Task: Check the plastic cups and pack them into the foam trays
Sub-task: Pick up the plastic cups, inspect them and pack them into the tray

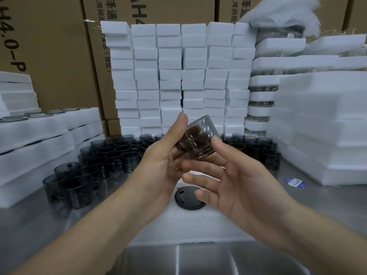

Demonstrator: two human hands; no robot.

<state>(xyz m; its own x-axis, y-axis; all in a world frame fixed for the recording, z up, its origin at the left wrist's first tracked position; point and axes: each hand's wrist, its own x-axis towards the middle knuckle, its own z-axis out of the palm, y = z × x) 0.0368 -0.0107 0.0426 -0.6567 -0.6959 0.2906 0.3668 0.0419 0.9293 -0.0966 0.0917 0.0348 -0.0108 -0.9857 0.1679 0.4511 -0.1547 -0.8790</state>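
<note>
Cardboard boxes (pixel 49 46) are standing far beyond both hands, and a wall of white foam blocks (pixel 178 76) is rising in front of them. Stacked foam trays (pixel 49 126) are lying out past the left hand (pixel 162 155), and more foam stacks (pixel 317 116) are sitting out past the right hand (pixel 238 181). A steel table (pixel 39 225) is carrying a flat foam tray (pixel 198 225) directly beneath the hands. Dark loose cups (pixel 111 155) are crowding the table beyond the left hand. That hand is gripping a clear smoky cup (pixel 198 139), tilted, fingers curled round it and thumb raised. The right hand is lying open with fingers spread, its forefinger touching the cup. A black round piece (pixel 189 197) is resting in the tray just under the right fingers.
</note>
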